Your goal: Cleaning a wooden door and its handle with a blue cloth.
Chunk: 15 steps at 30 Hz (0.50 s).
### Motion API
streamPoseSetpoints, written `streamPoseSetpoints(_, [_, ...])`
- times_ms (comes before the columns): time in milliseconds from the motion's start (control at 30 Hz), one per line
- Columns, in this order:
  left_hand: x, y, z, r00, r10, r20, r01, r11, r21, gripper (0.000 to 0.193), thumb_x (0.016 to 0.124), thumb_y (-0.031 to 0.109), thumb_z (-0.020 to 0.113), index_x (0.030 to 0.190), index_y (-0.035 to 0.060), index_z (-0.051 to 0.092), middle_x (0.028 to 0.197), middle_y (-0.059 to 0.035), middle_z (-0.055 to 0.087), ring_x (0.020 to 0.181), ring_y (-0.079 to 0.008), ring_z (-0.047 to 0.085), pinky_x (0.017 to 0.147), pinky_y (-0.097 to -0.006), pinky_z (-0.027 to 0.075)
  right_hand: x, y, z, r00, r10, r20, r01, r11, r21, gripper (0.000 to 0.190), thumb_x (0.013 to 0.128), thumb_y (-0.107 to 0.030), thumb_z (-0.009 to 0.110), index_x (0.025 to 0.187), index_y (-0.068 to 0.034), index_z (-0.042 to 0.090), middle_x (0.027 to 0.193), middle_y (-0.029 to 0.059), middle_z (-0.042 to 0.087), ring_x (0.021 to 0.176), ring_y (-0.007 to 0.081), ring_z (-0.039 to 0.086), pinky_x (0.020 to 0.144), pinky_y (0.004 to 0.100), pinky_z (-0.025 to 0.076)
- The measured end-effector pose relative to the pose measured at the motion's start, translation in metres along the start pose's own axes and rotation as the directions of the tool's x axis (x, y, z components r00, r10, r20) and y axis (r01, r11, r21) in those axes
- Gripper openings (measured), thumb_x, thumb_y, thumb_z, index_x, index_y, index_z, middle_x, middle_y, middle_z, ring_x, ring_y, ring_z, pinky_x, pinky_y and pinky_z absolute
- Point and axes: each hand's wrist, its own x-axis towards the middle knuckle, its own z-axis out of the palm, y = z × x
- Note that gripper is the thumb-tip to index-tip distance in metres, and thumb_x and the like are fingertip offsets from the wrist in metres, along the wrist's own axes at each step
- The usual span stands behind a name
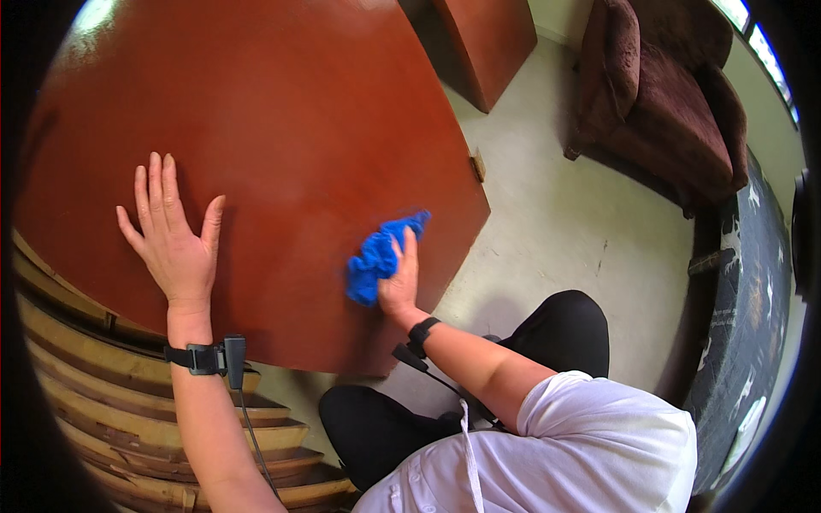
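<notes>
A wide reddish-brown panel [288, 128] with a glossy surface spreads out before me. My left hand [179, 237] rests on its left part, palm down with the fingers apart and nothing held. Toward the panel's near right corner, my right hand [401, 276] grips a crumpled blue cloth [372, 256] against the surface. The cloth bunches out beyond the fingers on the left and at the top, and its edges look slightly blurred. Part of it is hidden under the hand.
Several wooden boards or frames [173, 417] are stacked at lower left. Beyond the panel's right edge, which carries a small fitting [478, 165], lies pale floor [545, 224]. A brown armchair [673, 109], a reddish-brown box-like piece [490, 45] and a dark patterned padded seat [744, 308] stand around it.
</notes>
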Motion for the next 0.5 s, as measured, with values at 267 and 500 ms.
streamPoseSetpoints(267, [0.004, 0.003, -0.006, 0.999, -0.014, 0.037, 0.016, 0.999, -0.037, 0.079, 0.098, 0.05, 0.066, 0.162, 0.0157, 0.035, 0.168, -0.0026, 0.037, 0.157, -0.0243, 0.03, 0.126, -0.0604, 0.017, 0.001, 0.004, 0.021, 0.948, 0.244, -0.204, -0.246, 0.969, 0.016, 0.071, 0.083, 0.003, 0.057, 0.153, 0.0, 0.041, 0.164, 0.0303, 0.028, 0.153, 0.0489, 0.027, 0.128, 0.0513, 0.021])
streamPoseSetpoints(500, [-0.012, 0.031, -0.043, 0.994, -0.087, 0.062, 0.103, 0.932, -0.348, 0.059, 0.097, 0.033, 0.07, 0.151, 0.0129, 0.053, 0.157, -0.0083, 0.052, 0.148, -0.0299, 0.043, 0.124, -0.0644, 0.015, 0.053, -0.128, 0.024, 0.939, -0.272, 0.21, 0.277, 0.961, 0.003, 0.089, 0.074, 0.006, 0.062, 0.158, -0.018, 0.046, 0.17, 0.0243, 0.022, 0.156, 0.0492, 0.021, 0.126, 0.0581, 0.024])
